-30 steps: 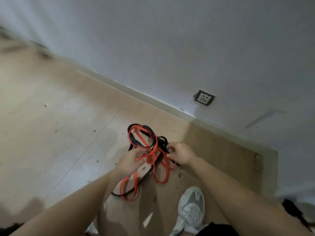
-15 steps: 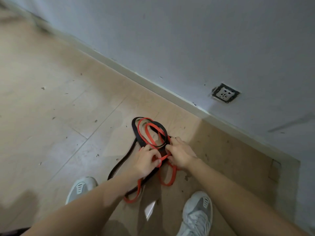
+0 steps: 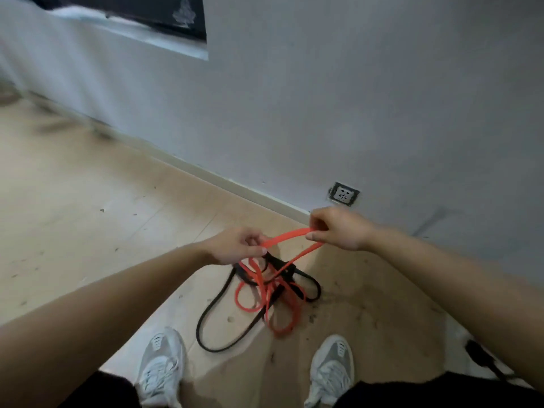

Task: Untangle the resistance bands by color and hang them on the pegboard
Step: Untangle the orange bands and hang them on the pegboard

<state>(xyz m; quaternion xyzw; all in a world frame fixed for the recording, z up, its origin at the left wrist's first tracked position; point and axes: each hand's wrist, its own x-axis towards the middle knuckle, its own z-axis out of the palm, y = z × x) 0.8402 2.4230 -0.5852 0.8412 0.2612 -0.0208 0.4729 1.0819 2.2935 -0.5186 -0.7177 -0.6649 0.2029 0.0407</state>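
A red resistance band (image 3: 287,237) stretches between both my hands above the floor. My left hand (image 3: 235,245) pinches one end of its raised loop and my right hand (image 3: 338,228) pinches the other, near the wall. Below them the rest of the red band trails into a tangle with a black band (image 3: 212,313) lying on the wooden floor between my feet. A dark board with a pale lower edge (image 3: 164,19) hangs on the wall at the top left; I cannot tell if it is the pegboard.
A grey wall with a skirting board (image 3: 206,175) runs diagonally behind the bands, with a wall socket (image 3: 343,194) low on it. My two grey shoes (image 3: 160,363) (image 3: 332,366) stand either side of the tangle. A dark object (image 3: 482,359) lies at the right.
Both hands have risen from the floor with a loop of the red band and moved apart. The view has tilted up, bringing the dark board on the wall into sight.
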